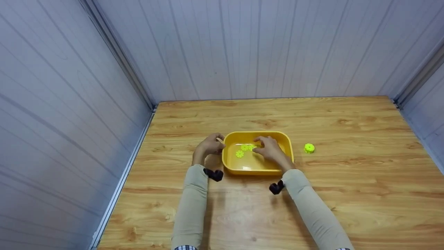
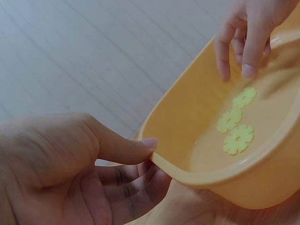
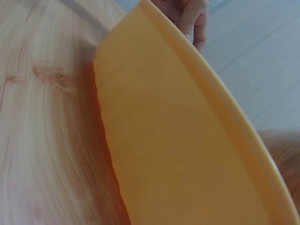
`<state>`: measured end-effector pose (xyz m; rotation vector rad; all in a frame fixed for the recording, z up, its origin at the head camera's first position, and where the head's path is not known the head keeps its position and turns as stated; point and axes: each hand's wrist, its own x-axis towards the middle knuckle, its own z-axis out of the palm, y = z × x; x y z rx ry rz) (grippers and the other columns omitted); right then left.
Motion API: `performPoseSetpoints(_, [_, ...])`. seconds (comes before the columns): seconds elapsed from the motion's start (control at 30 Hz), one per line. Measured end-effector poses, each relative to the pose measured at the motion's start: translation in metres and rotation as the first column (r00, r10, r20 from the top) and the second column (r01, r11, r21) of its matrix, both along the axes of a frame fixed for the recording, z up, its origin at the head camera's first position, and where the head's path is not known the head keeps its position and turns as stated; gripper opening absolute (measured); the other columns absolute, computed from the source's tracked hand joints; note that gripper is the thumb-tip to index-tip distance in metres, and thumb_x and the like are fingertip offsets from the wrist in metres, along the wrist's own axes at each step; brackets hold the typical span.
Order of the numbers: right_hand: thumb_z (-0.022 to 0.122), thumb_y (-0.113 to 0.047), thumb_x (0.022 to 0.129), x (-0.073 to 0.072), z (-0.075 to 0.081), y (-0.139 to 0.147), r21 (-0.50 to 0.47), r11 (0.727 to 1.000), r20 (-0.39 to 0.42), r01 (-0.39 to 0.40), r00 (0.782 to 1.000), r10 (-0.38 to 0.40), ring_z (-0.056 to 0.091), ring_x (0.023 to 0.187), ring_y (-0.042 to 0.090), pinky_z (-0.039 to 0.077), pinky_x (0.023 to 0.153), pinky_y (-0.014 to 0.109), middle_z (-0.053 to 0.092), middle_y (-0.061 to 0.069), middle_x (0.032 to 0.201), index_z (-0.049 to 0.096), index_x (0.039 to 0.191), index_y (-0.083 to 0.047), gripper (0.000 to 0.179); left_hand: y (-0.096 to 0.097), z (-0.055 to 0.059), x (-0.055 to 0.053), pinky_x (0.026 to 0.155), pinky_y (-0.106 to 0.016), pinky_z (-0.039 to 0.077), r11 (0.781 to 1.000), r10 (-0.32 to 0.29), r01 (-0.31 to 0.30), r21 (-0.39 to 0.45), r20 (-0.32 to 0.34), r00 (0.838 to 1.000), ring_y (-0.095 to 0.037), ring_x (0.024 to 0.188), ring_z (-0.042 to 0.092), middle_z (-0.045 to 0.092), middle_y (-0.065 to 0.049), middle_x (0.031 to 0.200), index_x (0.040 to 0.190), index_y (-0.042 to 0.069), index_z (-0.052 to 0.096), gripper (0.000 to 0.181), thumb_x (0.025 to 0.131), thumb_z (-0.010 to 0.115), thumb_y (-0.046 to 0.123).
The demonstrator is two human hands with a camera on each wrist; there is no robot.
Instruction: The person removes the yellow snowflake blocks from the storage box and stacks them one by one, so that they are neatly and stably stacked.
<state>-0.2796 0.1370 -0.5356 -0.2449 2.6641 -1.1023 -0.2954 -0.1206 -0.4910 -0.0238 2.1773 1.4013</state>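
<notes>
A yellow plastic tub [image 1: 230, 170] stands on the wooden table, with three flat lime-yellow flower-shaped discs [image 1: 239, 153] lying on its bottom. My left hand [image 1: 211, 144] pinches the tub's left rim; in the left wrist view the thumb lies over the rim [image 2: 211, 178] and the fingers curl beneath it outside. Inside the tub, my right hand [image 1: 271, 150] hovers with loosely bent fingers just above the discs [image 2: 229, 121]. Nothing shows between its fingers in the left wrist view. The tub's outer wall [image 3: 164, 117] hides most of that hand from the right wrist view.
On the table [image 1: 347, 194], right of the tub, sits a small lime-yellow flower-shaped stack [image 1: 309, 148]. Pale panel walls [image 1: 242, 52] rise behind the table and at both sides. Black wrist mounts [image 1: 276, 187] stick out near the cuffs.
</notes>
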Motion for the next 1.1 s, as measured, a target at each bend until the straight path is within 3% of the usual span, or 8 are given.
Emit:
performPoseSetpoints(0.13, [0.064,-0.026,0.092,0.000,0.000,-0.002,0.026,1.000,0.032,0.012,0.999,-0.013,0.042,0.119,0.036,0.041,0.095,0.048,0.050,0.019,0.124,0.055,0.132,-0.013,0.043,0.000,-0.001,0.000,0.091,-0.047,0.050,1.000,-0.002,0.002,-0.004,-0.005,1.000,-0.017,0.075,0.056,0.053,-0.008,0.088,0.126,0.000,0.048,0.035,0.092,0.055,0.004])
performPoseSetpoints(0.3, [0.063,-0.025,0.092,0.000,0.001,-0.003,0.071,0.997,0.039,-0.002,0.999,-0.001,0.023,0.139,0.043,0.030,0.109,0.053,0.051,0.019,0.135,0.054,0.134,-0.014,0.044,0.000,-0.001,-0.001,0.088,-0.045,0.051,1.000,-0.007,0.007,-0.012,-0.012,1.000,-0.016,0.072,0.056,0.053,-0.007,0.086,0.125,0.000,0.048,0.034,0.092,0.056,0.004])
performPoseSetpoints(0.57, [0.066,-0.024,0.089,-0.001,0.001,-0.009,0.173,0.985,-0.029,-0.017,0.999,0.022,0.038,0.124,0.041,0.033,0.104,0.052,0.053,0.018,0.130,0.060,0.129,-0.012,0.042,0.000,-0.002,-0.001,0.089,-0.046,0.051,1.000,-0.007,0.007,-0.004,-0.004,1.000,-0.016,0.071,0.052,0.052,-0.006,0.083,0.126,-0.001,0.048,0.035,0.092,0.055,0.002])
performPoseSetpoints(0.7, [0.069,-0.023,0.086,0.000,0.000,-0.011,0.202,0.979,-0.061,-0.005,0.998,0.017,0.041,0.120,0.040,0.034,0.102,0.052,0.054,0.018,0.126,0.064,0.122,-0.011,0.038,0.000,-0.001,-0.002,0.081,-0.040,0.053,1.000,-0.003,0.003,-0.002,0.000,1.000,-0.016,0.070,0.051,0.052,-0.006,0.082,0.126,0.000,0.048,0.035,0.091,0.055,0.002])
performPoseSetpoints(0.8, [0.071,-0.022,0.085,0.001,0.000,-0.012,0.211,0.978,-0.060,0.008,0.998,0.005,0.043,0.116,0.038,0.035,0.099,0.050,0.053,0.018,0.122,0.066,0.116,-0.012,0.033,0.000,0.000,-0.002,0.078,-0.036,0.053,1.000,-0.005,0.005,-0.011,0.003,1.000,-0.016,0.071,0.052,0.053,-0.007,0.083,0.126,0.000,0.048,0.036,0.092,0.055,0.003])
performPoseSetpoints(1.1, [0.074,-0.020,0.083,0.001,0.000,-0.013,0.221,0.975,-0.040,0.015,0.999,-0.006,0.043,0.111,0.036,0.038,0.095,0.046,0.051,0.015,0.114,0.064,0.106,-0.006,0.029,0.000,0.000,-0.002,0.086,-0.041,0.053,0.999,-0.018,0.018,-0.028,-0.001,1.000,-0.016,0.075,0.055,0.054,-0.008,0.087,0.126,0.001,0.049,0.035,0.092,0.055,0.004])
